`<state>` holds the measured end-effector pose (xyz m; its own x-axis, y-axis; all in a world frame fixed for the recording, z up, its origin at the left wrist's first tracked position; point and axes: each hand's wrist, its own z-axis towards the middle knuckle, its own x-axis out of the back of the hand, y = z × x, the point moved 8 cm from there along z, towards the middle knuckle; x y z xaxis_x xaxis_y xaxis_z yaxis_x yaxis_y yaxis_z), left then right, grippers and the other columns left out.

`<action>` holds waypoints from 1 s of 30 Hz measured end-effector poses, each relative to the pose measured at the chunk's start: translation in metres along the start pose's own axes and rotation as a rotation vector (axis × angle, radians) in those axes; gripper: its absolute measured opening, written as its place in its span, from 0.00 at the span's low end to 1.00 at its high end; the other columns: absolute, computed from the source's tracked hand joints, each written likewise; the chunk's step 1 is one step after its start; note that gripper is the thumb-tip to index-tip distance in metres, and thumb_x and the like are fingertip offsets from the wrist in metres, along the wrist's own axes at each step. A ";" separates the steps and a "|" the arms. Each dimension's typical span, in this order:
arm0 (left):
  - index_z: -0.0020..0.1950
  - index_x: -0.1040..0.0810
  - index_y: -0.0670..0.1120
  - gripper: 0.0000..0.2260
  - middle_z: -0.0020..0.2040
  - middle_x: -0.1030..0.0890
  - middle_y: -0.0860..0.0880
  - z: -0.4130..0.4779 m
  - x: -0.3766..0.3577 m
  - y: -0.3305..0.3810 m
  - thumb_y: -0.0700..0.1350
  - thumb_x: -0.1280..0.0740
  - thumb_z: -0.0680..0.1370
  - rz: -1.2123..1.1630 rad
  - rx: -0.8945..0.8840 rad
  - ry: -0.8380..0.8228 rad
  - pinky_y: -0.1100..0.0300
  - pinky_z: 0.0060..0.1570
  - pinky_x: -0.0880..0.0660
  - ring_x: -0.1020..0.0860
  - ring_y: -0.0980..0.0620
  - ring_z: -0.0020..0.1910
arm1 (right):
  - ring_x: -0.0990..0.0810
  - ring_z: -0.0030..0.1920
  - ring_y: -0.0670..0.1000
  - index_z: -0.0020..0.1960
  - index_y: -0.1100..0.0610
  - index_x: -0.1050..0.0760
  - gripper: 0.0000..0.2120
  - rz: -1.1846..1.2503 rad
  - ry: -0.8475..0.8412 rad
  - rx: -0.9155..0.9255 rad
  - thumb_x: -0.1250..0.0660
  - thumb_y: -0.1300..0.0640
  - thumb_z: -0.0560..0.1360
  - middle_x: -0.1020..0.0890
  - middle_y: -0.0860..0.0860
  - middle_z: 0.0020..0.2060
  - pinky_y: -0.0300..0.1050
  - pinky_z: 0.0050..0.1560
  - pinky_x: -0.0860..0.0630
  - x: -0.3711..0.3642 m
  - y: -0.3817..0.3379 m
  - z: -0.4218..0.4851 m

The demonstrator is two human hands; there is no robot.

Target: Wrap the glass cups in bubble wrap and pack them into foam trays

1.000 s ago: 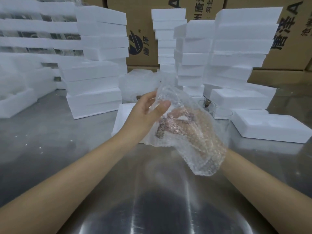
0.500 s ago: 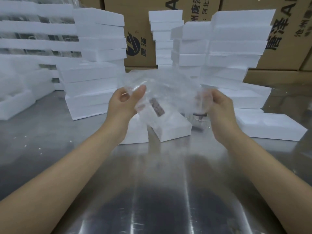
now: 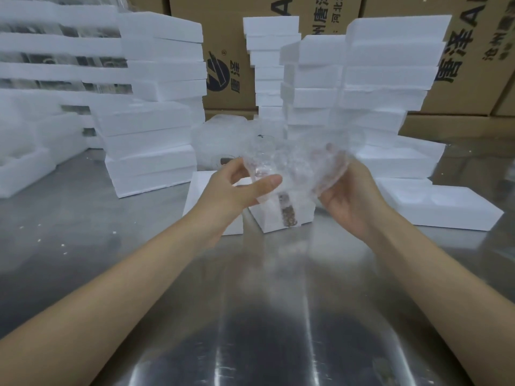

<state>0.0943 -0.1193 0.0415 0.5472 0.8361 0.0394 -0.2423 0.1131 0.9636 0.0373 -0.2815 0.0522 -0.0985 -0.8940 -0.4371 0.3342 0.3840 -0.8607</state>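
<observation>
At the far left, stacks of foam trays rise from the steel surface, some with dark gaps that may hold glass, though blur keeps me from telling. Nearer the middle, the left hand pinches the left edge of a sheet of bubble wrap between thumb and fingers, holding it up above the surface. Behind the sheet, a glass cup seems to stand upright just beyond it, its outline faint through the plastic. Below the wrap, a small foam block with a dark strip on its side lies beside a flat foam piece. The right hand grips the sheet's right edge, fingers curled behind the plastic. Farther right, an open foam tray with round pockets lies near, its pockets apparently vacant, with more tall tray stacks behind it and cardboard boxes at the far wall. As a judgement, this cup's wrapping has only begun: the sheet is spread but not yet round any glass, and the packing into a pocket remains. The near surface in front of the arms offers broad room for moving; the far side is crowded, and the leaning stacks at either hand could topple if brushed.
</observation>
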 end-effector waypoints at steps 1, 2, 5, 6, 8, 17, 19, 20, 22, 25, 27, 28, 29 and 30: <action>0.60 0.22 0.51 0.26 0.58 0.19 0.57 0.000 0.002 0.003 0.56 0.25 0.64 0.043 -0.022 0.006 0.55 0.55 0.22 0.20 0.58 0.56 | 0.26 0.55 0.64 0.53 0.63 0.27 0.10 0.063 -0.026 -0.030 0.42 0.61 0.75 0.24 0.64 0.54 0.50 0.62 0.27 -0.006 0.001 -0.002; 0.61 0.22 0.52 0.26 0.58 0.19 0.58 0.000 0.004 0.005 0.56 0.24 0.65 0.066 -0.040 0.010 0.53 0.57 0.22 0.20 0.58 0.55 | 0.29 0.56 0.67 0.55 0.63 0.31 0.11 0.101 -0.039 -0.053 0.43 0.62 0.74 0.29 0.67 0.55 0.52 0.66 0.32 -0.011 0.001 -0.003; 0.60 0.22 0.54 0.25 0.57 0.19 0.59 0.000 0.005 0.012 0.57 0.23 0.65 0.129 -0.081 -0.011 0.57 0.54 0.24 0.19 0.58 0.53 | 0.24 0.61 0.64 0.60 0.70 0.28 0.14 -0.185 -0.079 -0.027 0.42 0.64 0.78 0.23 0.67 0.59 0.50 0.62 0.26 -0.018 0.002 -0.008; 0.59 0.22 0.55 0.25 0.56 0.19 0.60 -0.001 0.003 0.013 0.58 0.23 0.65 0.179 -0.101 -0.025 0.60 0.52 0.25 0.18 0.59 0.51 | 0.20 0.57 0.59 0.58 0.69 0.25 0.12 -0.357 -0.083 0.006 0.38 0.62 0.78 0.20 0.64 0.55 0.48 0.58 0.24 -0.019 0.003 -0.010; 0.57 0.22 0.57 0.23 0.54 0.18 0.61 -0.003 -0.003 0.012 0.59 0.23 0.64 0.270 -0.136 -0.050 0.63 0.49 0.26 0.19 0.59 0.49 | 0.19 0.47 0.55 0.50 0.67 0.23 0.07 -0.539 -0.020 0.073 0.35 0.63 0.77 0.18 0.63 0.45 0.47 0.50 0.23 -0.017 0.006 -0.014; 0.57 0.21 0.60 0.20 0.56 0.18 0.59 -0.009 -0.023 0.008 0.58 0.24 0.67 0.262 -0.103 -0.276 0.57 0.57 0.22 0.18 0.54 0.52 | 0.26 0.24 0.38 0.35 0.54 0.36 0.18 -0.405 0.168 0.128 0.49 0.70 0.80 0.26 0.46 0.25 0.33 0.27 0.29 -0.004 0.009 -0.026; 0.57 0.20 0.57 0.20 0.56 0.17 0.57 -0.010 -0.030 0.003 0.57 0.24 0.66 0.206 -0.060 -0.306 0.57 0.56 0.22 0.18 0.54 0.54 | 0.27 0.27 0.38 0.38 0.55 0.36 0.15 -0.449 0.131 0.296 0.47 0.73 0.76 0.28 0.46 0.30 0.30 0.29 0.32 -0.014 -0.005 -0.031; 0.58 0.21 0.56 0.21 0.56 0.17 0.56 -0.009 -0.029 0.000 0.57 0.24 0.66 0.170 -0.033 -0.293 0.56 0.56 0.22 0.19 0.54 0.54 | 0.29 0.30 0.41 0.39 0.56 0.35 0.11 -0.464 0.119 0.399 0.45 0.72 0.72 0.29 0.48 0.32 0.32 0.31 0.32 -0.018 -0.014 -0.032; 0.58 0.20 0.54 0.21 0.55 0.17 0.54 -0.007 -0.024 -0.002 0.57 0.25 0.66 0.083 0.018 -0.255 0.54 0.57 0.22 0.19 0.54 0.55 | 0.31 0.32 0.41 0.38 0.56 0.34 0.11 -0.555 0.154 0.502 0.42 0.72 0.67 0.30 0.48 0.33 0.33 0.33 0.33 -0.019 -0.023 -0.030; 0.58 0.20 0.50 0.20 0.56 0.17 0.51 -0.003 -0.013 -0.002 0.55 0.25 0.69 -0.084 0.068 -0.161 0.55 0.59 0.24 0.18 0.52 0.56 | 0.29 0.31 0.38 0.35 0.49 0.30 0.05 -0.770 0.196 0.497 0.35 0.58 0.66 0.25 0.41 0.30 0.31 0.33 0.32 -0.016 -0.025 -0.022; 0.57 0.20 0.47 0.21 0.57 0.17 0.51 -0.002 -0.007 -0.003 0.55 0.25 0.69 -0.183 0.078 -0.089 0.58 0.57 0.23 0.19 0.50 0.57 | 0.24 0.36 0.37 0.36 0.45 0.22 0.04 -0.737 0.036 0.421 0.36 0.49 0.67 0.21 0.38 0.33 0.31 0.40 0.28 -0.021 -0.015 -0.017; 0.56 0.20 0.45 0.22 0.57 0.17 0.51 -0.002 -0.004 -0.004 0.55 0.26 0.68 -0.202 0.081 -0.050 0.58 0.57 0.23 0.19 0.48 0.57 | 0.21 0.43 0.38 0.40 0.42 0.20 0.08 -0.686 -0.046 0.369 0.37 0.47 0.69 0.18 0.37 0.38 0.35 0.49 0.27 -0.023 -0.007 -0.014; 0.55 0.22 0.42 0.23 0.58 0.18 0.51 -0.002 -0.001 -0.004 0.56 0.26 0.67 -0.199 0.076 -0.014 0.57 0.58 0.23 0.20 0.47 0.58 | 0.20 0.50 0.39 0.45 0.39 0.19 0.10 -0.660 -0.107 0.317 0.39 0.45 0.72 0.17 0.37 0.43 0.41 0.56 0.28 -0.024 0.000 -0.012; 0.55 0.23 0.41 0.24 0.58 0.19 0.50 -0.001 0.002 -0.004 0.56 0.26 0.67 -0.183 0.059 0.015 0.54 0.60 0.24 0.20 0.45 0.59 | 0.21 0.55 0.40 0.49 0.37 0.20 0.11 -0.664 -0.153 0.274 0.40 0.41 0.75 0.17 0.36 0.48 0.48 0.61 0.31 -0.024 0.007 -0.010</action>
<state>0.0955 -0.1176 0.0377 0.5655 0.8125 -0.1419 -0.0922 0.2332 0.9680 0.0329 -0.2547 0.0545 -0.2361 -0.9482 0.2125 0.4741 -0.3033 -0.8266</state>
